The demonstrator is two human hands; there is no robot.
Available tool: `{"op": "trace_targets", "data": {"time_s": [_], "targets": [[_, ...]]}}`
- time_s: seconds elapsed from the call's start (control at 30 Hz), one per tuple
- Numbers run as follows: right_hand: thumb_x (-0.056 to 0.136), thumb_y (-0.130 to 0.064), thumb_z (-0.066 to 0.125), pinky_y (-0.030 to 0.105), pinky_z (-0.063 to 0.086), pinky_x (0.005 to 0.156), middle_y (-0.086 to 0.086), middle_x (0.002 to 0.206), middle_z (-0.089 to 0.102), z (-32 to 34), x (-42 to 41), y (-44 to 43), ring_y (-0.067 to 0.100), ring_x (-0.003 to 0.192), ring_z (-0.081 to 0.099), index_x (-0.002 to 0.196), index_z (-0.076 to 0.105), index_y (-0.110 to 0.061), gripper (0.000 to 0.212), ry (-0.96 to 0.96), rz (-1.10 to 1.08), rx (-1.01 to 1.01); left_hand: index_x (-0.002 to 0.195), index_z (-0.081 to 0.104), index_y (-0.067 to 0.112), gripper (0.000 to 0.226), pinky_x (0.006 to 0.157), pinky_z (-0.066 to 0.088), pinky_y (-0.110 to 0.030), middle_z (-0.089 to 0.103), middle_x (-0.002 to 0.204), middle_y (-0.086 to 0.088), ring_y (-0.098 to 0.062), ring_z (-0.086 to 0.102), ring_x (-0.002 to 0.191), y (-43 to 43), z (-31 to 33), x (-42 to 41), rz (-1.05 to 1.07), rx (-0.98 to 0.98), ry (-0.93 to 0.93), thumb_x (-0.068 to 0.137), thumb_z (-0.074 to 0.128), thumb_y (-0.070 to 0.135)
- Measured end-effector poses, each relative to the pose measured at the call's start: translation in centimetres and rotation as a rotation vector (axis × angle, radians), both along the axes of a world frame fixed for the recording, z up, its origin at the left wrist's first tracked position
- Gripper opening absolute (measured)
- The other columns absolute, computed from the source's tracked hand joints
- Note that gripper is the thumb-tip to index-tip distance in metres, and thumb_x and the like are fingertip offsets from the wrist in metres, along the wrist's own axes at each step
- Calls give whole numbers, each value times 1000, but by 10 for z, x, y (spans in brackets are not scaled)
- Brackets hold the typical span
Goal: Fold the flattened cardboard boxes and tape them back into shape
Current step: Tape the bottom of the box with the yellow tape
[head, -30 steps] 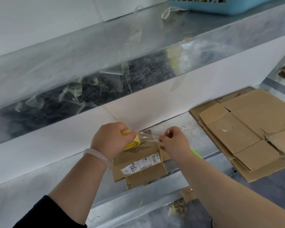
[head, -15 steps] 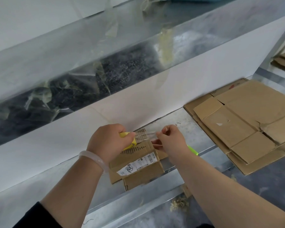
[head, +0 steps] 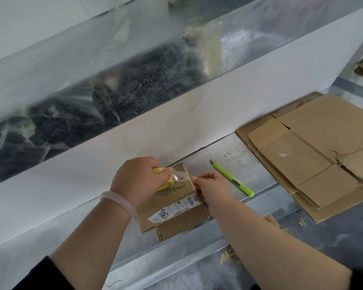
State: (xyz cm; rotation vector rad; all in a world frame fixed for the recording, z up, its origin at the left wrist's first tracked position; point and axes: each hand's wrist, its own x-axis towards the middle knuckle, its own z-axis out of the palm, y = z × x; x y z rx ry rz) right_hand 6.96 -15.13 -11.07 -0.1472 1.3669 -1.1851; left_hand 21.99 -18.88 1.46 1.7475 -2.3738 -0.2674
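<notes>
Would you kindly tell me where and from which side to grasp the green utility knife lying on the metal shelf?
Pinch the slim green utility knife across its long sides at mid-handle, coming from above. It lies flat on the metal shelf with its blade end pointing toward the back wall, so approaching from the front probably keeps fingers off the blade.

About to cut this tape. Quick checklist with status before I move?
1. Left hand grips the tape roll: ok.
2. Right hand pinches the tape strip at the small box edge: ok.
3. Strip pressed flat on the box: cannot tell.
4. Green knife lies free on the shelf beside the right hand: ok.
5. Box fully closed under the tape: cannot tell.
</notes>
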Motion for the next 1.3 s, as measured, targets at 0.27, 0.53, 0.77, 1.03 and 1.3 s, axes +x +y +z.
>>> {"op": "trace_targets", "data": {"time_s": [0.27,0.53,0.77,1.03,1.3], "targets": [[90,-28,68,41,61,75,-4,96,64,0,-8,6,17,81,67,116,59,-28,27,437,204,-7,58,54,22,41,50,34,-26,52,53,4,-12,52,55,0,1,-1,-16,20,-8,83,58,54],[102,-30,47,28,57,84,-13,117,66,5,-14,13,3,98,64,137,53,-34,35,437,96,-121,63,56,18,44,51,39,-29,55,58,1,-16,54,57,0,3,0,-23,34,-61,84,54,57],[86,-72,23,13,19,102,-24,147,30,18,6,33,-3,131,27,152,13,-45,72,324,593,-389,65,58,20,42,52,43,-33,57,60,1,-16,55,58,-1,4,-2,-18,62,-77,84,53,56],[80,-66,64,25,4,113,-33,154,-11,54,-18,3,-10,140,-12,150,-17,-46,109,1077,994,-593,67,58,21,43,53,41,-32,58,62,2,-14,55,60,0,8,-3,-57,52,-82,91,44,54],[69,-54,82,20,19,106,-11,153,28,40,-11,-4,8,140,22,152,19,-36,105,1109,928,-636,67,53,25,45,54,37,-30,56,64,4,-13,54,61,8,10,9,-135,108,3,94,36,57]]}}
